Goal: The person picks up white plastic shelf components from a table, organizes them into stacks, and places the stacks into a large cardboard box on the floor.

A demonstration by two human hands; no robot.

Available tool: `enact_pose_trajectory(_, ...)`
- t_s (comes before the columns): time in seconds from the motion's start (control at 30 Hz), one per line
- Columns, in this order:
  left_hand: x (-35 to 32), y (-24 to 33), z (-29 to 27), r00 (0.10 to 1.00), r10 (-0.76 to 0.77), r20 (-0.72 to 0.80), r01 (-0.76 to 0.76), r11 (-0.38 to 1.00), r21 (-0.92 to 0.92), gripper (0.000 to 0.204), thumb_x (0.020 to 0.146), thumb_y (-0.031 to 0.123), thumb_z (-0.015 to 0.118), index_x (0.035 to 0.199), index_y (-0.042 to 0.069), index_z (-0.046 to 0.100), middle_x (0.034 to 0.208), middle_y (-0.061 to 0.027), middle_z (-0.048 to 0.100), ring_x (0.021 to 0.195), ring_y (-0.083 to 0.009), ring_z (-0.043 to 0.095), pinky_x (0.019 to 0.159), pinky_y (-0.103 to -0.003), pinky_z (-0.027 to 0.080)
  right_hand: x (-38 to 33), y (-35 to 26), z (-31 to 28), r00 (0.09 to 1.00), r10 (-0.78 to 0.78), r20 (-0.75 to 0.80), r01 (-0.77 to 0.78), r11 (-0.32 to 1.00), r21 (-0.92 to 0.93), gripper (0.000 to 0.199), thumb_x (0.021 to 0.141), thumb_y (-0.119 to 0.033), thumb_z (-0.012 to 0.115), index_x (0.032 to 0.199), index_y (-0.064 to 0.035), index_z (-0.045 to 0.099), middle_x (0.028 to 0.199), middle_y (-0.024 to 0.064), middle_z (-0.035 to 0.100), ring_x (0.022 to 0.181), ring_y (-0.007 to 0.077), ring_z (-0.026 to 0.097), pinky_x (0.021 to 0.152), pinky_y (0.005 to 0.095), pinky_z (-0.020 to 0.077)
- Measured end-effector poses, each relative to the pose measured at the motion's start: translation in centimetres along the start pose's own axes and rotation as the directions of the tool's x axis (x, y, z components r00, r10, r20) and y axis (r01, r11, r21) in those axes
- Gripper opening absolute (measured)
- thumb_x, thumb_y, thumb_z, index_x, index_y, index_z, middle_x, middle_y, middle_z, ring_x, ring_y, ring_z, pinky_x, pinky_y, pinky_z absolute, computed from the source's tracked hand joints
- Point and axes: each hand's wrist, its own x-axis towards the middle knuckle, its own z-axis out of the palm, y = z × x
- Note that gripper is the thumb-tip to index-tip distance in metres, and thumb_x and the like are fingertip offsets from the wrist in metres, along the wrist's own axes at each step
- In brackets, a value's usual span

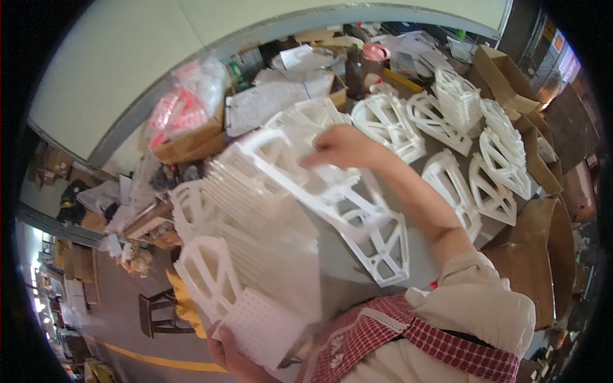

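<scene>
At the lower left, my left hand grips the edge of a white rectangular sheet or block covered in rows of small marks. A translucent plastic sheet or bag spreads above it, over stacked white plastic frames. My right hand is bent over the far side of the table among more white frames, its fingers curled and smeared by motion. Whether it holds anything does not show. A long white frame with triangular openings lies below that hand, reaching toward my apron.
More white frames stand in stacks at the right. Cardboard boxes line the right edge. At the back are a box of plastic bags, a clipboard with papers and a dark bottle. A stool stands on the floor at left.
</scene>
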Motion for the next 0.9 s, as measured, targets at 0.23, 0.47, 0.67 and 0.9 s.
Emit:
enact_pose_trajectory(0.23, -0.1, 0.2, 1.5, 0.971, -0.013, 0.239, -0.033, 0.982, 0.188, 0.021, 0.095, 0.015, 0.056, 0.107, -0.002, 0.063, 0.088, -0.0037, 0.06, 0.082, -0.0116, 0.054, 0.077, -0.025, 0.045, -16.1, 7.2, 2.5, 0.872, 0.475, 0.115, -0.415, 0.844, -0.339, 0.055, 0.075, -0.059, 0.065, 0.067, -0.0056, 0.07, 0.061, 0.01, 0.065, 0.062, 0.0249, 0.065, 0.061, 0.0376, 0.0514)
enact_pose_trajectory(0.47, 0.0, -1.1, 6.6, 0.86, 0.035, 0.508, -0.218, 0.927, 0.306, 0.017, 0.093, 0.013, 0.062, 0.106, 0.003, 0.066, 0.069, 0.0055, 0.048, 0.062, -0.003, 0.039, 0.056, -0.019, 0.033, -18.2, 12.5, 11.6, 0.898, 0.429, -0.101, -0.416, 0.748, -0.518, 0.052, 0.078, -0.056, 0.063, 0.077, -0.0048, 0.071, 0.08, 0.0159, 0.068, 0.077, 0.0334, 0.067, 0.069, 0.0444, 0.0523)
enact_pose_trajectory(0.67, -0.4, -2.4, 7.0, 0.847, -0.023, 0.531, -0.226, 0.888, 0.4, 0.016, 0.09, 0.013, 0.065, 0.102, 0.004, 0.067, 0.061, 0.0072, 0.043, 0.057, -0.003, 0.035, 0.052, -0.02, 0.03, -18.2, 13.5, 13.5, 0.909, 0.416, -0.038, -0.362, 0.74, -0.567, 0.051, 0.08, -0.056, 0.061, 0.078, -0.0066, 0.072, 0.084, 0.0151, 0.069, 0.08, 0.0324, 0.067, 0.07, 0.045, 0.0519)
enact_pose_trajectory(0.9, -0.6, -2.5, 7.3, 0.854, -0.035, 0.518, -0.215, 0.884, 0.415, 0.011, 0.091, 0.011, 0.065, 0.094, 0.0, 0.066, 0.066, 0.0049, 0.055, 0.061, -0.0031, 0.044, 0.056, -0.019, 0.037, -14.6, 1.1, 9.7, 0.98, -0.198, -0.017, 0.192, 0.966, -0.171, 0.029, 0.081, -0.029, 0.069, 0.095, -0.0052, 0.063, 0.084, 0.0114, 0.065, 0.083, 0.0326, 0.063, 0.074, 0.0428, 0.0501)
